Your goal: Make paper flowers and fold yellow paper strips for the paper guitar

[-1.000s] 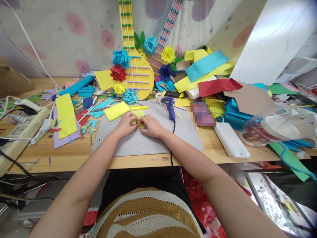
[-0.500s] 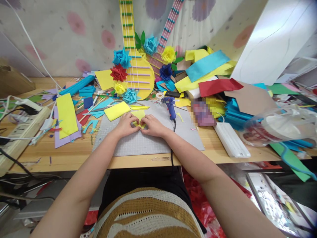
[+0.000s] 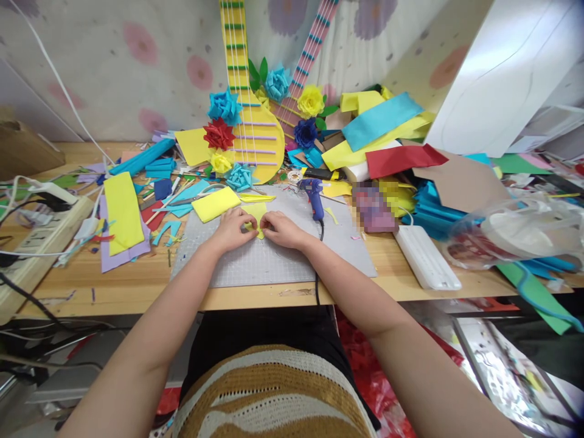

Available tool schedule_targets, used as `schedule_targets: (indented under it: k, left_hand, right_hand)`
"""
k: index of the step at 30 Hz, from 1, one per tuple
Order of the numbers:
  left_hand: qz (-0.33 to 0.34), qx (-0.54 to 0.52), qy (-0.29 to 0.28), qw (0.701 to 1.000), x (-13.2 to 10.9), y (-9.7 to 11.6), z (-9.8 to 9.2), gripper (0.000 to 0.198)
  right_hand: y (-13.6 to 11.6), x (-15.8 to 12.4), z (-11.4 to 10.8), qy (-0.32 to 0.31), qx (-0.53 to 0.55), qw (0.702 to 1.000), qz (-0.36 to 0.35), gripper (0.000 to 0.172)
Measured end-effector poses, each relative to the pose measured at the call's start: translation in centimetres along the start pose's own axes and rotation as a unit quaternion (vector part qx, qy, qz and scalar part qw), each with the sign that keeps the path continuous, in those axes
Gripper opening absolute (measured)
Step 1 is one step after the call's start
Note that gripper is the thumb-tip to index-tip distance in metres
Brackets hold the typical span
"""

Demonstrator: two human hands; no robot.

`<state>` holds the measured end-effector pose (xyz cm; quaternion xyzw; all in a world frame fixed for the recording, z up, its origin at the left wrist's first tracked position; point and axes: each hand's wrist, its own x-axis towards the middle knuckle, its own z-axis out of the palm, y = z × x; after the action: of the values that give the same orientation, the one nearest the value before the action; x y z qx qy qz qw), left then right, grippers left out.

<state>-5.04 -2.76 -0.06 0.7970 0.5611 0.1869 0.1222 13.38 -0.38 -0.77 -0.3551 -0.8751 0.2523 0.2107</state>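
Between my two hands, over the grey cutting mat (image 3: 274, 271), is a small piece of yellow crepe paper (image 3: 258, 212). My left hand (image 3: 236, 230) pinches its left side, fingers curled. My right hand (image 3: 281, 230) grips the other side, thumb and fingertips pressed together. The fingers cover part of the paper. Just behind my left hand lies a folded yellow paper strip (image 3: 215, 204). To the right of my right hand rests a blue glue gun (image 3: 312, 196), its black cord running toward the table edge.
A yellow paper guitar (image 3: 260, 137) with paper flowers leans at the back. Scissors (image 3: 194, 199) lie left of the mat. Coloured paper (image 3: 383, 125) is heaped at the right, near a white power strip (image 3: 427, 257). Another power strip (image 3: 41, 249) sits at the left edge.
My fingertips have drawn slightly apart, and more of the yellow paper shows between them. The things on the table have stayed put.
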Motion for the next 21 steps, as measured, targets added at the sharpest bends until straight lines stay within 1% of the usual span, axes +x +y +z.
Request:
schedule_targets:
  k: [6, 12, 15, 18, 21]
  left_hand:
    - [-0.008, 0.008, -0.002, 1.0, 0.0, 0.1, 0.0, 0.017]
    - [0.001, 0.009, 0.001, 1.0, 0.1, -0.5, 0.2, 0.016]
    - [0.007, -0.001, -0.01, 1.0, 0.3, -0.9, 0.1, 0.018]
    - [0.02, -0.007, -0.018, 1.0, 0.4, -1.2, 0.1, 0.025]
    - [0.03, -0.01, -0.012, 0.999, 0.3, -1.2, 0.0, 0.028]
  right_hand:
    - [-0.2, -0.2, 0.1, 0.006, -0.023, 1.0, -0.01, 0.011]
    - [-0.9, -0.2, 0.3, 0.006, -0.075, 0.997, -0.002, 0.014]
    - [-1.0, -0.2, 0.3, 0.001, -0.074, 0.997, 0.002, 0.016]
    - [-0.9, -0.2, 0.3, -0.001, -0.069, 0.998, 0.002, 0.018]
    - [-0.6, -0.1, 0.4, 0.017, -0.054, 0.998, 0.006, 0.014]
